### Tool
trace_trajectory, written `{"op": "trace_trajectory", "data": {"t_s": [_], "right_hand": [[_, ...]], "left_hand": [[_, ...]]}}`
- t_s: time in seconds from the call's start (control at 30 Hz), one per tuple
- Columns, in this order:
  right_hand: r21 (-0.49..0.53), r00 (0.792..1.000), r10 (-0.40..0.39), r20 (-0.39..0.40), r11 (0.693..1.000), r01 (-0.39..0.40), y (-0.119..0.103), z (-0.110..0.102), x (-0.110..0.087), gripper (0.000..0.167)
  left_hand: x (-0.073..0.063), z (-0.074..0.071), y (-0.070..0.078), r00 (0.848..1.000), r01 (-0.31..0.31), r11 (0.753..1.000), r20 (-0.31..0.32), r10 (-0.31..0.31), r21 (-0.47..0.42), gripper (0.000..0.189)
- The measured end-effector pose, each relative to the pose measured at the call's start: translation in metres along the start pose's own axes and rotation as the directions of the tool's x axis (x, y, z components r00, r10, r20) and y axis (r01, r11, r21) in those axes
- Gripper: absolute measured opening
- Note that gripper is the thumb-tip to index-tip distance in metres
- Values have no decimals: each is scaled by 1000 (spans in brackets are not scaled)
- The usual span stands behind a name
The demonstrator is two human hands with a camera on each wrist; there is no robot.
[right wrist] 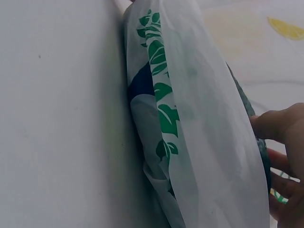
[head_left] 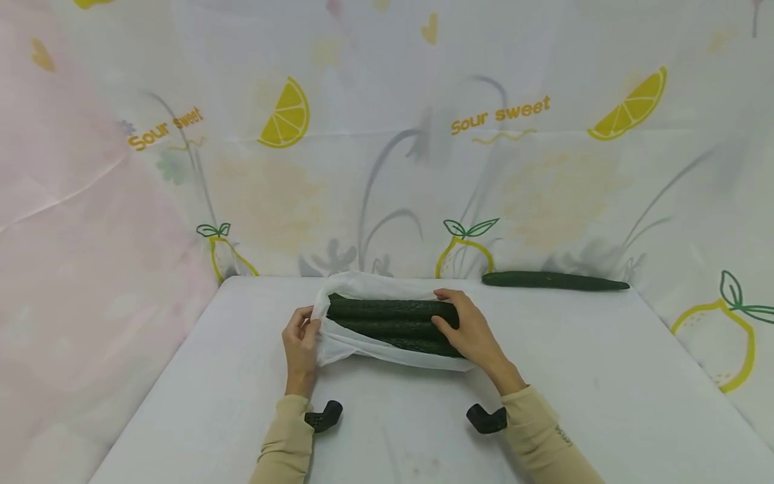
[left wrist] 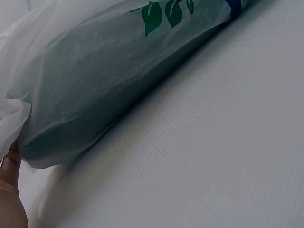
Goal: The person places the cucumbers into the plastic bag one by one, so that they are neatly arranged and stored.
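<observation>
A thin white plastic bag (head_left: 387,357) lies along the middle of the table, its upper side open lengthwise. Several dark green cucumbers (head_left: 393,310) lie side by side within it. At its left end my left hand (head_left: 300,339) pinches the bag's gathered edge between thumb and fingers. My right hand (head_left: 474,329) grips across the cucumbers' right ends, thumb on top and fingers reaching over the far side. Green leaf prints show on the bag's near side (right wrist: 199,118) in the right wrist view. Through the film, the cucumbers look dark in the left wrist view.
One more cucumber (head_left: 555,280) lies at the table's back right edge, outside the bag. The white tabletop (head_left: 605,390) meets a fabric backdrop (head_left: 387,87) printed with lemons. Black wrist mounts (head_left: 324,417) stick out from both sleeves.
</observation>
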State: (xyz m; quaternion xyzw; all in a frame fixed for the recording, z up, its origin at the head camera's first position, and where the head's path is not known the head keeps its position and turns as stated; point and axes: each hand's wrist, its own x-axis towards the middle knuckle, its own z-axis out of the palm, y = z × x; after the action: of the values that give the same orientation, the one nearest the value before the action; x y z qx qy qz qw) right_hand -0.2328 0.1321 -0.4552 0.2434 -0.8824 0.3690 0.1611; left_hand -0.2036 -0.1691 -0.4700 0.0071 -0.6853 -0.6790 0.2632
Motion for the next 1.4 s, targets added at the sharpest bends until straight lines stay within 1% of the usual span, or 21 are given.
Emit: {"op": "trace_trajectory", "data": {"t_s": [0.23, 0.33, 0.47, 0.6, 0.67, 0.73, 0.83, 0.97, 1.07, 1.17, 1.27, 1.37, 1.4], "right_hand": [[4, 999, -34, -6, 999, 34, 4, -3, -2, 46], [16, 999, -34, -11, 999, 34, 5, -4, -2, 42], [27, 999, -32, -22, 999, 33, 7, -7, -3, 37], [36, 996, -64, -60, 997, 66, 12, -12, -4, 34], [56, 993, -79, -87, 995, 84, 16, -14, -5, 33], [93, 991, -72, -114, 992, 83, 20, -19, -5, 32], [151, 990, -24, -141, 987, 46, 27, -24, -7, 31], [191, 986, 54, -159, 981, -23, 37, -33, -10, 29], [212, 980, 106, -171, 975, -68, 47, -40, -11, 29], [240, 971, 160, -178, 964, -115, 62, -50, -13, 31], [240, 965, 209, -157, 956, -168, 80, -61, -15, 33], [203, 958, 258, -127, 952, -230, 99, -73, -18, 36], [177, 956, 270, -117, 953, -247, 105, -76, -18, 36]], "left_hand": [[-1, 0, 2, 1000, 12, 1000, 0, -12, -8, 21], [-1, 0, 1, 1000, 13, 1000, -5, -13, -5, 21], [-1, 0, -1, 1000, 0, 1000, -6, 0, -3, 21], [0, 0, -3, 1000, -15, 1000, -6, 15, -10, 21], [0, 1, -3, 1000, -21, 1000, -7, 20, -12, 21], [0, 1, -3, 1000, -26, 1000, -7, 26, -13, 21], [0, 1, -2, 1000, -31, 999, -6, 30, -9, 21], [0, 0, -2, 999, -35, 999, -5, 35, -8, 21], [1, 0, -2, 999, -35, 999, -4, 35, -11, 20], [1, 0, -2, 999, -34, 999, -1, 34, -11, 20], [2, 1, -2, 999, -34, 999, -2, 34, -11, 20], [1, 2, -3, 1000, -30, 999, -4, 30, -16, 20], [1, 2, -3, 1000, -29, 999, -4, 29, -19, 20]]}}
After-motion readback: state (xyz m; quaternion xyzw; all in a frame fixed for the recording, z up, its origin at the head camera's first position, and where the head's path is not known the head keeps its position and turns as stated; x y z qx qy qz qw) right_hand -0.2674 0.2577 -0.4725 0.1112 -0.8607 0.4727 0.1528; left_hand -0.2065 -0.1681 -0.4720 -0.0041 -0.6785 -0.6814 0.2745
